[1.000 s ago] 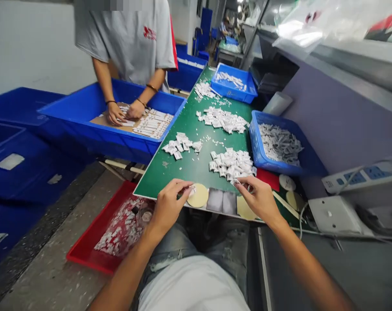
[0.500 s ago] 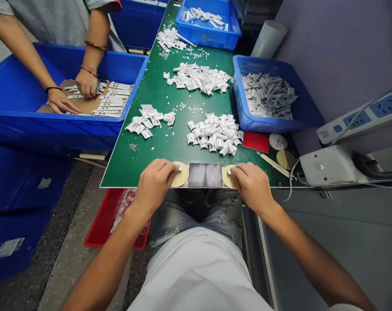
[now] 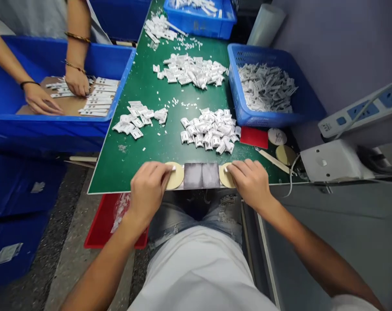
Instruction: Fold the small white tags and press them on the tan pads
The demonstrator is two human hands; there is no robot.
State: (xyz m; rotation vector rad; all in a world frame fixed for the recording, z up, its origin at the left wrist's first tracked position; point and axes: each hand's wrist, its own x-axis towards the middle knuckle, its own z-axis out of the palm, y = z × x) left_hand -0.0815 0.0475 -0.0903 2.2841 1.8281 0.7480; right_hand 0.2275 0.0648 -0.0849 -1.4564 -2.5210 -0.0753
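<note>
My left hand (image 3: pixel 150 183) pinches a small white plastic piece (image 3: pixel 174 168) over a round yellowish disc (image 3: pixel 175 178), which looks like sandpaper. Over a second such disc (image 3: pixel 226 176), my right hand (image 3: pixel 251 180) pinches another small white piece (image 3: pixel 226 169). Two dark rectangular pads (image 3: pixel 201 175), dusted with white, lie side by side between the discs at the table's front edge. Beyond them, a heap of curved white plastic parts (image 3: pixel 212 131) sits on the green tabletop (image 3: pixel 157 160). A smaller group of white parts (image 3: pixel 131 121) lies to the left.
At right stand a blue basket of white parts (image 3: pixel 234 86), a red card (image 3: pixel 254 137), a wooden-handled tool (image 3: pixel 273 161) and a power strip (image 3: pixel 361 111). A co-worker's hands (image 3: pixel 76 82) handle white strips in a blue bin (image 3: pixel 53 119). A red tray (image 3: pixel 99 226) sits below.
The camera view has shifted slightly, so the table and heaps appear lower-left or higher. Both my hands still pinch their small pieces over the discs. The co-worker's hands remain in the bin.
</note>
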